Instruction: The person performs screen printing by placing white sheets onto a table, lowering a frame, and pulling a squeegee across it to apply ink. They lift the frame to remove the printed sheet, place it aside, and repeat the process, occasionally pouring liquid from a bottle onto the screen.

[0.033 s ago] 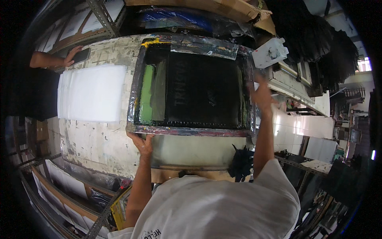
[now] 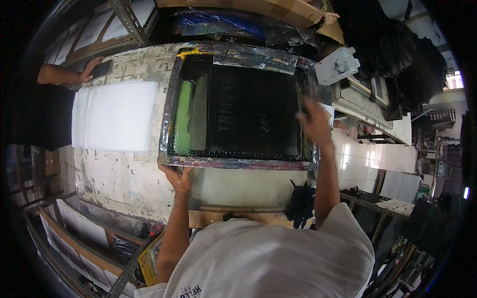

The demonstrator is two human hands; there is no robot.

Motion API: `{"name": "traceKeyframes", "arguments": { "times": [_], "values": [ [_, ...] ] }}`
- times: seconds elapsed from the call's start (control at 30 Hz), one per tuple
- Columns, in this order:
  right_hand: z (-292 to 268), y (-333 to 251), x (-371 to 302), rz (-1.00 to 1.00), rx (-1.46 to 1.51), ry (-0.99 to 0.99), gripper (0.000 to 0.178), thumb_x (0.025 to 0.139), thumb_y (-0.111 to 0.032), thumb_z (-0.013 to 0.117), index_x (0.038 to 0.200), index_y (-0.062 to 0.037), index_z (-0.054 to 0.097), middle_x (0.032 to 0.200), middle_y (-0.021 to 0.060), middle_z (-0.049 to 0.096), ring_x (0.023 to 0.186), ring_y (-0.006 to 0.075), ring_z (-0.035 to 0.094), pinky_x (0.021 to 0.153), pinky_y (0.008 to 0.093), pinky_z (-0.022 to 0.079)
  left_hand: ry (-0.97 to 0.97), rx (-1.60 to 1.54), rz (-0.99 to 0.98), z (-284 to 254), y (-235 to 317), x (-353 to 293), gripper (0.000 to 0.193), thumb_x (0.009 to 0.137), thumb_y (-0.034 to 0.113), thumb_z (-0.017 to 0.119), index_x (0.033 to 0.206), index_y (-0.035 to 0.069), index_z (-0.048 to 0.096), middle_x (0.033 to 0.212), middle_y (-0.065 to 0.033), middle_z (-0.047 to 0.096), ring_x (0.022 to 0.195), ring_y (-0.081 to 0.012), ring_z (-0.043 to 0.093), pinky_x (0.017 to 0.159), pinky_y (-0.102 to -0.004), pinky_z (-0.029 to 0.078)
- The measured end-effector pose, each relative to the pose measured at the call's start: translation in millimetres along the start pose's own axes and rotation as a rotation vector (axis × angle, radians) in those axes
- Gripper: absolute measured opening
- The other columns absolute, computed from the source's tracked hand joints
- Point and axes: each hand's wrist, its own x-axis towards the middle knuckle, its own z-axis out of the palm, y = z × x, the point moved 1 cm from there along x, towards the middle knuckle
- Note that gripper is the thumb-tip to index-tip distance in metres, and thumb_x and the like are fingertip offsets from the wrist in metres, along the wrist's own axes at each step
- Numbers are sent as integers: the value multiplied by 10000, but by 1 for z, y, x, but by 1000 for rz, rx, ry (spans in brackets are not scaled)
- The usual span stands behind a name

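A screen printing frame [image 2: 238, 162] with a paint-stained rim lies in front of me. Its mesh [image 2: 248, 109] is mostly black, with faint lettering and a green strip [image 2: 184, 116] at the left. My left hand [image 2: 176, 180] grips the rim at the near left corner, fingers curled under it. Above the right inner edge of the frame is my right hand [image 2: 317, 121], smeared by motion. Its fingers are bent toward the dark mesh; whether they hold anything is not clear. A scrap of white paper [image 2: 328, 112] shows beside that wrist.
White sheets [image 2: 117, 116] lie on the stained table [image 2: 124, 186] at left, near another person's hand [image 2: 90, 70] by a dark flat object [image 2: 103, 69]. A white plastic jug [image 2: 338, 66] stands beyond the frame's far right corner. Black gloves [image 2: 300, 202] hang at the near edge.
My right hand has moved left, from the frame's right outer edge to over the right side of the mesh. My left hand and the frame have stayed put.
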Motion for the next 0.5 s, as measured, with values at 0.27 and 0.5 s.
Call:
{"name": "traceKeyframes", "arguments": {
  "times": [0.27,0.5],
  "values": [
    [75,-70,-33,-245,-436,-215,541,966,-381,558,1418,-84,543,1405,180,565,1471,450,246,1189,628,152,16,-35,34,4,6,3,1087,685,214,860,1480,-43,163,1390,-214,418,1257,-317,444,1126,-394,319],
    [87,18,43,76,-599,-10,632,986,-504,461,1431,-60,521,1415,201,556,1474,464,228,1194,631,100,12,-10,-5,5,0,4,1213,643,335,922,1493,-57,151,1369,-218,454,1241,-326,474,1107,-393,353]
  ]
}}
